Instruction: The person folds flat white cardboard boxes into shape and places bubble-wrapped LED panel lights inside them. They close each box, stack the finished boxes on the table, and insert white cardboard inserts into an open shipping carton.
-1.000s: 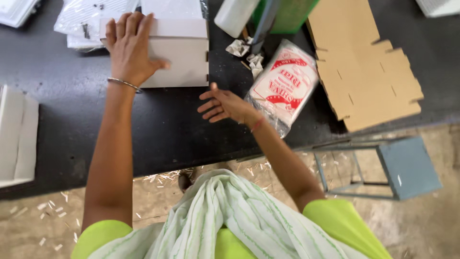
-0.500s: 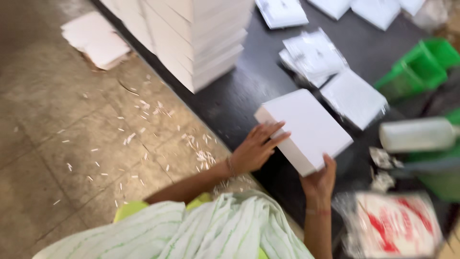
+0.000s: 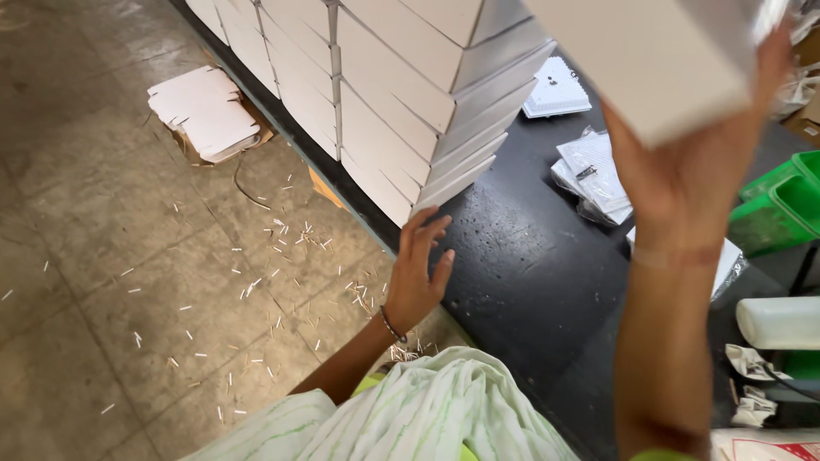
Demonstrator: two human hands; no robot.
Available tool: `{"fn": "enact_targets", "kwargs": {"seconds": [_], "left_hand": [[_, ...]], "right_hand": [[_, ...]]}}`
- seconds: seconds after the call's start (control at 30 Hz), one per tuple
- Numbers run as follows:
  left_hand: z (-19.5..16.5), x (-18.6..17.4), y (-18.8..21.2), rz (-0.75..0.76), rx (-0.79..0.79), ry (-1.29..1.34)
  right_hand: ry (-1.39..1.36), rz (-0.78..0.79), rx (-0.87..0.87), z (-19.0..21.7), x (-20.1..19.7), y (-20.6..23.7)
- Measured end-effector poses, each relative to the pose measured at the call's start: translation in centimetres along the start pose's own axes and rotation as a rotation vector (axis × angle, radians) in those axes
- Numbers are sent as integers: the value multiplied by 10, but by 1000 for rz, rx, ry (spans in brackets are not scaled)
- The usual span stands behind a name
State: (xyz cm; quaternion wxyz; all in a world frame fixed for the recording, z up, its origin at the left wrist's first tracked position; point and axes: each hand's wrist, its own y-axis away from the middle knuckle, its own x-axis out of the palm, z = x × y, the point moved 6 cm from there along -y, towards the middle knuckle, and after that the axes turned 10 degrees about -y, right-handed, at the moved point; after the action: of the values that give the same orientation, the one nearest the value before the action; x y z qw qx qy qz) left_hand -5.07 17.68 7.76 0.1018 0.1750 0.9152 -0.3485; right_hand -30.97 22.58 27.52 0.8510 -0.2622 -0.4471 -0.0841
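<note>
While a small pile of flat white cardboard sheets [image 3: 205, 111] lies on the concrete floor [image 3: 111, 282] at far left, amid scattered pale slivers, a tall stack of white boxes [image 3: 401, 85] stands along the edge of the black table [image 3: 521, 282]. Just below the stack's lowest corner, the left hand [image 3: 417, 271] rests open on the table edge, fingers spread and pointing up toward the boxes, holding nothing; a thin bangle sits at its wrist. Farther right, loose white packets in clear wrap [image 3: 594, 166] lie on the table. The right hand [image 3: 683, 162] is raised close to the camera, gripping a white box [image 3: 649, 60] from beneath, its fingers curled round the far side, level with the top of the stack. A green crate [image 3: 777, 209] and a white plastic bottle [image 3: 777, 322] sit at far right.
</note>
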Motion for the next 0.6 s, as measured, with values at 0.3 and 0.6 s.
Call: {"fn": "enact_targets", "kwargs": {"seconds": [0.3, 0.6], "left_hand": [[68, -30, 14, 50, -233, -18], [108, -41, 19, 58, -299, -94]], "right_hand": [[1256, 75, -579, -80, -5, -51], [1549, 8, -740, -126, 3, -122]]}}
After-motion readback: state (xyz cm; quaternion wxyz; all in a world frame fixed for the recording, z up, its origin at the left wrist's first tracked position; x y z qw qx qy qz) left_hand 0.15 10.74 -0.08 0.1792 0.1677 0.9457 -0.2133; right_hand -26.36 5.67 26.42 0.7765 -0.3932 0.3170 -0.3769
